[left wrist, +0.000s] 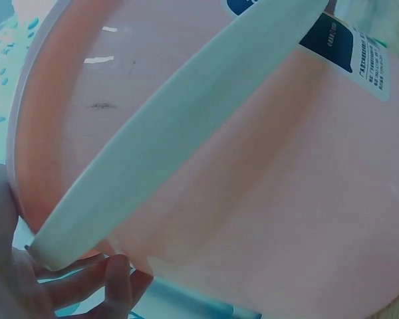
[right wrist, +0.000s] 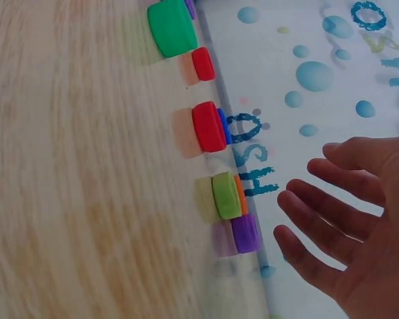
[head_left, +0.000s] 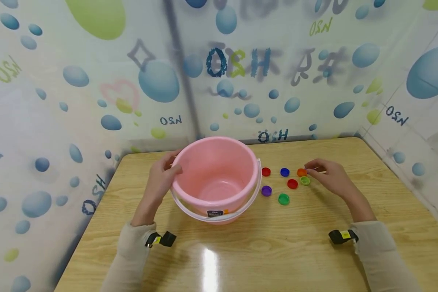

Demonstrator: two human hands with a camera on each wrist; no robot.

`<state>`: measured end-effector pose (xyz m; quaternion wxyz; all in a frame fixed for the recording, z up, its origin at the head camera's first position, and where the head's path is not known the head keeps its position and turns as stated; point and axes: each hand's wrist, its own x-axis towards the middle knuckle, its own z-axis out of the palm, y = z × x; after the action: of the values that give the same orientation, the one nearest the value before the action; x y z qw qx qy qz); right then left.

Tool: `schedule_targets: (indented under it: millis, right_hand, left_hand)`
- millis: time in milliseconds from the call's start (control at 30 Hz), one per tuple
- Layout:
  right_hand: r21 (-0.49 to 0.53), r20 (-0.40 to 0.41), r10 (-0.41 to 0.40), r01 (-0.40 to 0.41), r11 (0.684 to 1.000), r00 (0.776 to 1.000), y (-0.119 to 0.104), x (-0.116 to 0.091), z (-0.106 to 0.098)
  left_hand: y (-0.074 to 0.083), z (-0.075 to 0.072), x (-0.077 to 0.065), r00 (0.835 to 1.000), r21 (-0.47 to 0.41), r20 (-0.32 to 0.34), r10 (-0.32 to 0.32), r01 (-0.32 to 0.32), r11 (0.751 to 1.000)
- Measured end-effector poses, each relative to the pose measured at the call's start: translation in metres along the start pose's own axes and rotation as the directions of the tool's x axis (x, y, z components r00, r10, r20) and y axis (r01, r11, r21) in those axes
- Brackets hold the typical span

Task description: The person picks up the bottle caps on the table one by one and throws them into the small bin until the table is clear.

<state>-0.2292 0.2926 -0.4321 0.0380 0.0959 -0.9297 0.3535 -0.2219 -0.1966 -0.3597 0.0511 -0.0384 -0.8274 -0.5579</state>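
Note:
A pink bucket [head_left: 219, 202] with a white handle [left wrist: 153, 133] stands on the table, its mouth tilted toward me. My left hand [head_left: 159, 178] grips its left rim, thumb over the edge and fingers outside; in the left wrist view those fingers [left wrist: 86, 286] lie near the handle's end. Right of the bucket lie several small round plastic caps: green [head_left: 284, 199], red [head_left: 292, 184], blue [head_left: 284, 172], lime [head_left: 305, 181], orange [head_left: 301, 172] and purple [right wrist: 246, 232]. My right hand [head_left: 328, 176] hovers beside the orange and lime caps, fingers loosely bent and holding nothing.
The wooden table [head_left: 270, 251] runs back to a patterned curtain [head_left: 241, 105] behind the bucket and along both sides. A second red cap [head_left: 266, 172] and another purple cap [head_left: 266, 191] lie close to the bucket's right side. Small cameras are strapped to both wrists.

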Motion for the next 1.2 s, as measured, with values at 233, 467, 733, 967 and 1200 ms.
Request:
schedule_targets:
  millis: [233,467,733,967,1200]
  right_hand:
    - [-0.046,0.028,0.012,-0.011,0.999,1.0,0.008,0.0,0.005]
    - [-0.079,0.06,0.04,-0.035,0.996,0.997,0.016,-0.001,0.004]
    - [-0.086,0.097,0.066,-0.057,0.995,0.993,0.015,0.003,0.007]
    - [-0.105,0.132,0.059,-0.045,0.993,0.989,0.015,0.003,0.013]
    - [-0.141,0.125,0.036,-0.019,0.99,0.992,0.016,0.007,0.016]
  left_hand:
    - [-0.001,-0.001,0.002,1.0,0.009,-0.004,0.002,-0.002,1.0]
    - [0.001,0.002,0.004,1.0,0.017,-0.006,0.017,-0.017,1.0]
    - [-0.001,-0.001,0.003,0.999,0.009,-0.012,0.04,-0.04,0.999]
    - [-0.003,-0.002,0.0,0.999,0.011,-0.016,0.033,-0.033,0.999]
    - [-0.002,-0.004,0.0,1.0,0.022,-0.011,0.011,-0.01,1.0]
